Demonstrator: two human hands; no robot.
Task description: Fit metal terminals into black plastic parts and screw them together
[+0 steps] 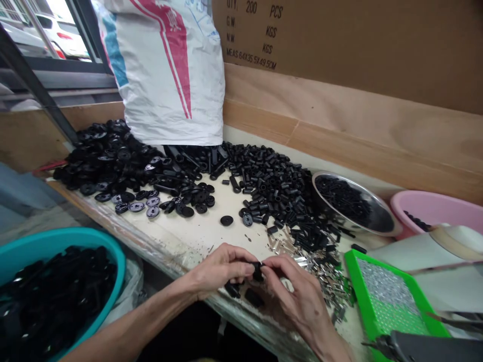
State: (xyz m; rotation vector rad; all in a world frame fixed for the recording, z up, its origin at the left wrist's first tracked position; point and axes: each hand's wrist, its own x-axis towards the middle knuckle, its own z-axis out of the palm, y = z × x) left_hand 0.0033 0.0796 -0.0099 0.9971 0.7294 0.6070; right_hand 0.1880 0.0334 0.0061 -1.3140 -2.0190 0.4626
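Near the front edge of the bench, my left hand (229,266) pinches a small black plastic part (257,271) between thumb and fingers. My right hand (296,286) grips the same part from the other side, its fingertips closed against it. Fingers cover much of the part, so its exact kind does not show. Just below the hands lie a black cylindrical piece (253,297) and another dark piece (233,289). Beyond them, a black disc (227,220) lies flat. Small metal clips (332,281) are scattered beside my right hand.
Black tubes (275,186) and discs (113,156) are heaped at the back, before a white sack (173,75). Rightward are a steel bowl (390,226), a pink basin (445,201), a green tray (372,311) and a dark power tool (426,347). A teal tub (116,251) stands left.
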